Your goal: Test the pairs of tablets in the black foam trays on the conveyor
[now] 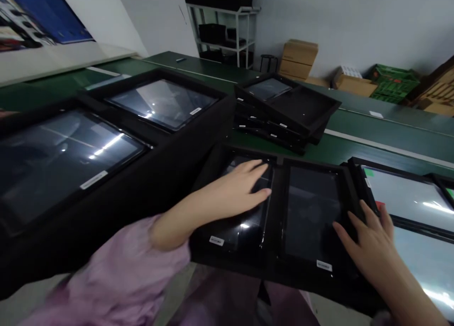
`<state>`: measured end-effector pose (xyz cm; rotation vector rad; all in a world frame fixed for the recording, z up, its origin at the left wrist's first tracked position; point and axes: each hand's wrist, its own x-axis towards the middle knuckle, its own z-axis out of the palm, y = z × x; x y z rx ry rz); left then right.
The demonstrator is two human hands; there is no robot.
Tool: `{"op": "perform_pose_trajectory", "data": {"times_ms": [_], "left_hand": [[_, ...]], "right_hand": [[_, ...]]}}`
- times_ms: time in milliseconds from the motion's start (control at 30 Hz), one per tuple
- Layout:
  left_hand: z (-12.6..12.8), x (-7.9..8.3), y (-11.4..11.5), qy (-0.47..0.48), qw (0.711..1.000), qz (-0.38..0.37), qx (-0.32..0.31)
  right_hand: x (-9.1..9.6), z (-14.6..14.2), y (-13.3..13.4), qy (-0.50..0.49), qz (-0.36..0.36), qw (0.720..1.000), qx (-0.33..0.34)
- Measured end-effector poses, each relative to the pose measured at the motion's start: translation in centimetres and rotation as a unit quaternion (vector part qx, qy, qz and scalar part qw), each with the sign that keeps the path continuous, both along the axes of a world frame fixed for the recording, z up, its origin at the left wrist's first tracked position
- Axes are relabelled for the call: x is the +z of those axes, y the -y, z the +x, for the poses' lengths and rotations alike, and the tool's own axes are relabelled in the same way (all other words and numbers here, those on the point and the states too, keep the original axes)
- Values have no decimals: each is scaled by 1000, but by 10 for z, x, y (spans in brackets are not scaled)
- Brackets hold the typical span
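A black two-slot tray [278,212] lies in front of me with a dark glossy screen panel in each slot. My left hand [234,189] rests flat on the left panel [244,224], fingers stretched out. My right hand [371,238] sits at the right edge of the right panel [310,212], fingers spread and touching the tray's rim. Each panel carries a small white label near its front edge.
A tall stack of black trays [106,175] with screen panels stands at my left. Another tilted tray stack [283,111] sits on the green conveyor belt [354,132]. Lit panels [407,198] lie at right. Cardboard boxes, green crates and a shelf stand behind.
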<state>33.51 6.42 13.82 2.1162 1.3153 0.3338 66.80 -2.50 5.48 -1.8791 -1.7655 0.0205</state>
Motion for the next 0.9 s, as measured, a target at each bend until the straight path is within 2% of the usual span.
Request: {"op": "perform_pose_trajectory", "data": {"times_ms": [67,100,167,233,467,600,700,900], "left_hand": [[30,-15,-29,-115,993,-4,-39],[42,-23,-43,-154,987,25,-40],[59,-35,-65,-189,980,54,-41],[65,-42,-78,-184,980,66,-37],[60,-49,-79,-141,985,100,-4],[57,-49,-82,-123,989,84,-21],[56,-47,-82,-120,990,64,-28],[62,-46,-74,-130,986,104,3]], "right_hand": [[-15,-2,-32,76,-42,995,-40],[-21,-2,-46,87,-39,994,-54],[-29,-1,-64,100,-33,992,-73],[-33,0,-71,102,-24,991,-83],[-35,7,-87,87,-14,989,-119],[-37,8,-96,82,-2,989,-120],[-38,7,-92,80,9,991,-111],[-39,1,-77,88,27,991,-93]]}}
